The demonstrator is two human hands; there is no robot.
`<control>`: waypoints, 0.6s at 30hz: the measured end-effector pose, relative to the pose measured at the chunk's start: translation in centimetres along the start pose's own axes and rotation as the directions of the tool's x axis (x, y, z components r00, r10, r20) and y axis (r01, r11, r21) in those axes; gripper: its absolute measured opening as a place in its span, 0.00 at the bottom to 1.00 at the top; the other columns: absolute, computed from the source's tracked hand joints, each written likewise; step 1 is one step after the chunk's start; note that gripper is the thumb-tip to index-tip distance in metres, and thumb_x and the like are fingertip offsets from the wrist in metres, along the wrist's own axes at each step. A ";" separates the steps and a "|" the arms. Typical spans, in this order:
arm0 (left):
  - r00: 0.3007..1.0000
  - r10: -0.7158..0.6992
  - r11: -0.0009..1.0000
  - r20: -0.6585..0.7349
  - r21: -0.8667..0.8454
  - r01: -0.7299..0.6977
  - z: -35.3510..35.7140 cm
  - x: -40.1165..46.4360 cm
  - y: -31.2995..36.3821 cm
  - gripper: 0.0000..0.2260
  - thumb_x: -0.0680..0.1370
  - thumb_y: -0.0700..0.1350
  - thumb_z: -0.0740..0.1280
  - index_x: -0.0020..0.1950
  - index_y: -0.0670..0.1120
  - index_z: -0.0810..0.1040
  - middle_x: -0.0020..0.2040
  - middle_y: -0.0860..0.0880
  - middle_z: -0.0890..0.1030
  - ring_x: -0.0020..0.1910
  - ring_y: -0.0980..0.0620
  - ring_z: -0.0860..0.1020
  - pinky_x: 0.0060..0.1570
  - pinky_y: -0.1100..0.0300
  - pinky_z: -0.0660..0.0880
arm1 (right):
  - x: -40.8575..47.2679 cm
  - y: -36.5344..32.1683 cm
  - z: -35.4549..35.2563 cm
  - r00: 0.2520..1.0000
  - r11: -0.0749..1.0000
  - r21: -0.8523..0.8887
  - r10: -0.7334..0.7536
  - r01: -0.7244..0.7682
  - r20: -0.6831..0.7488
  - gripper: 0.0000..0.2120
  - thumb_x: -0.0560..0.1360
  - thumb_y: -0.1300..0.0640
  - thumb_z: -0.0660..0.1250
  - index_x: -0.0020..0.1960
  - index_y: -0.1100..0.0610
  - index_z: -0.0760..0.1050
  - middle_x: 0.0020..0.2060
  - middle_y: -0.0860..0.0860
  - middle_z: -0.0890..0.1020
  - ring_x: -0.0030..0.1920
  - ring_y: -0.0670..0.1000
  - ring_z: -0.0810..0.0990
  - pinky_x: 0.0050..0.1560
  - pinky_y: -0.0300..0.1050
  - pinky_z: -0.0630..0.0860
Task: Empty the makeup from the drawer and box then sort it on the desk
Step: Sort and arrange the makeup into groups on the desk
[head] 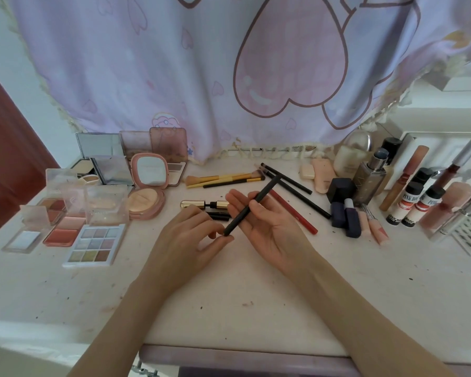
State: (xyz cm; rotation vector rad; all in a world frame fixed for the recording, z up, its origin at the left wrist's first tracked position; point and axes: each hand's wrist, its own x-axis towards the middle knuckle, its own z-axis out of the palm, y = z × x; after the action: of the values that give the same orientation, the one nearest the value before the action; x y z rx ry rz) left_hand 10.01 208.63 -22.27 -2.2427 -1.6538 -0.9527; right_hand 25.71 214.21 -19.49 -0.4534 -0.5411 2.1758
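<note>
Both forearms reach in from the near edge of the desk (pixel 229 295), and I see the right hand (pixel 267 221) palm up, thumb pressing a black pencil (pixel 252 206) across its loosely curled fingers. Left hand (pixel 185 235) sits just beside it, fingertips pinching the pencil's lower end. Behind the hands lie a gold mascara tube (pixel 204 204), a red pencil (pixel 294 212) and further black pencils (pixel 297 190), with yellow-handled brushes (pixel 226 178) farther back. Palettes (pixel 93 240) and a pink compact (pixel 147 186) are grouped at the left; bottles and lip tubes (pixel 408 205) are clustered at the right.
</note>
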 end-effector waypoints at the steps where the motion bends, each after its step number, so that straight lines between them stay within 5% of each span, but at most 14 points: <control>1: 1.000 -0.021 1.000 -0.008 -0.015 0.021 -0.1 -0.1 0.0 0.14 0.75 0.55 0.62 0.42 0.46 0.81 0.37 0.53 0.78 0.41 0.58 0.70 0.42 0.65 0.69 | -0.1 0.0 0.0 1.000 0.999 -0.044 -0.006 0.006 -0.005 0.09 0.79 0.69 0.54 0.47 0.63 0.73 0.50 0.61 0.82 0.53 0.56 0.82 0.54 0.48 0.79; 7: 0.982 -0.156 0.984 -0.106 -0.103 0.145 -0.3 0.0 -0.4 0.12 0.74 0.49 0.64 0.49 0.43 0.80 0.41 0.56 0.74 0.42 0.63 0.66 0.47 0.77 0.64 | -0.4 -0.1 -0.2 0.999 0.954 -0.300 -0.033 0.022 -0.032 0.09 0.77 0.70 0.58 0.46 0.65 0.77 0.47 0.58 0.83 0.50 0.54 0.83 0.48 0.43 0.80; 11: 0.965 -0.231 0.972 -0.126 -0.063 0.224 -0.5 0.0 -0.7 0.08 0.71 0.40 0.71 0.50 0.41 0.80 0.40 0.52 0.76 0.38 0.61 0.66 0.40 0.72 0.65 | -0.5 -0.5 -0.4 0.995 0.876 -0.483 -0.056 0.008 -0.085 0.11 0.77 0.57 0.63 0.44 0.61 0.83 0.35 0.54 0.79 0.35 0.47 0.76 0.38 0.40 0.73; 14: 0.944 -0.310 0.947 -0.117 -0.130 0.295 -0.7 0.1 -1.2 0.09 0.71 0.38 0.71 0.50 0.42 0.80 0.40 0.54 0.74 0.38 0.64 0.70 0.37 0.73 0.66 | -0.6 -0.9 -0.7 0.992 0.829 -0.559 -0.079 0.011 -0.098 0.11 0.78 0.59 0.61 0.45 0.61 0.81 0.31 0.53 0.78 0.31 0.48 0.75 0.33 0.39 0.72; 16: 0.921 -0.381 0.914 -0.074 -0.177 0.364 -0.9 0.1 -1.8 0.08 0.72 0.38 0.71 0.50 0.45 0.79 0.39 0.53 0.76 0.40 0.65 0.71 0.40 0.74 0.66 | -0.7 -1.2 -1.1 0.986 0.664 -0.747 -0.148 0.040 -0.079 0.05 0.77 0.61 0.63 0.47 0.58 0.78 0.35 0.53 0.81 0.33 0.47 0.77 0.33 0.38 0.73; 18: 0.906 -0.422 0.901 -0.005 -0.114 0.419 -1.5 -0.4 -2.5 0.07 0.73 0.39 0.70 0.50 0.46 0.79 0.40 0.53 0.76 0.37 0.63 0.71 0.39 0.75 0.66 | -0.6 -1.7 -1.6 0.965 0.315 -0.947 -0.261 0.067 -0.019 0.03 0.76 0.59 0.65 0.45 0.52 0.76 0.37 0.48 0.81 0.33 0.41 0.78 0.35 0.33 0.73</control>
State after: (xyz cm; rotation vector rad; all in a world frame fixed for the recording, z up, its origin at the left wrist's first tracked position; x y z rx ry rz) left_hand 7.14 208.44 -21.86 -1.9530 -2.1746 -1.1906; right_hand 27.92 215.08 -19.88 -1.1353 -1.7112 1.3473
